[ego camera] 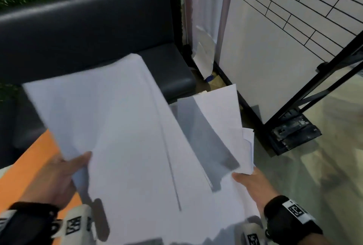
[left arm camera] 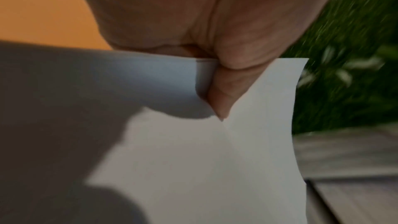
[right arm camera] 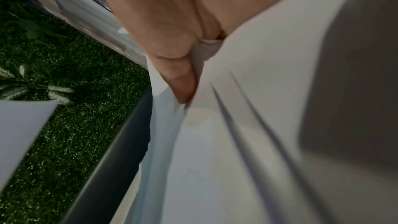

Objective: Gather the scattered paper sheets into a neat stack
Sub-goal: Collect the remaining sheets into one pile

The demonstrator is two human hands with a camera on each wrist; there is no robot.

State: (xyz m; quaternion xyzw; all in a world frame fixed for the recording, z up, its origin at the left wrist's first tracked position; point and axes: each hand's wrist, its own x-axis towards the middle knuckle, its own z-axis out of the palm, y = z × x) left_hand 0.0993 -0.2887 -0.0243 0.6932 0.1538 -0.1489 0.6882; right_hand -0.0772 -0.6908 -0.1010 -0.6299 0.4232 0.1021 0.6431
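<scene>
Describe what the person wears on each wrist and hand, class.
Both hands are bare, with no gloves or rings showing. The left wrist carries a black strap with white blocks bearing black square code markings. The right wrist has a matching black band with a white coded tag.

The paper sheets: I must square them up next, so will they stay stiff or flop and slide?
Probably floppy: the paper sheets curve where the left hand pinches them. Likely slippery: their edges already fan apart near the right hand.

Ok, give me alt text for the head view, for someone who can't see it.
Two hands hold a loose, uneven bundle of white paper sheets in the air: left hand at its left edge, right hand at its right. Behind are a dark bench and an orange table.
</scene>
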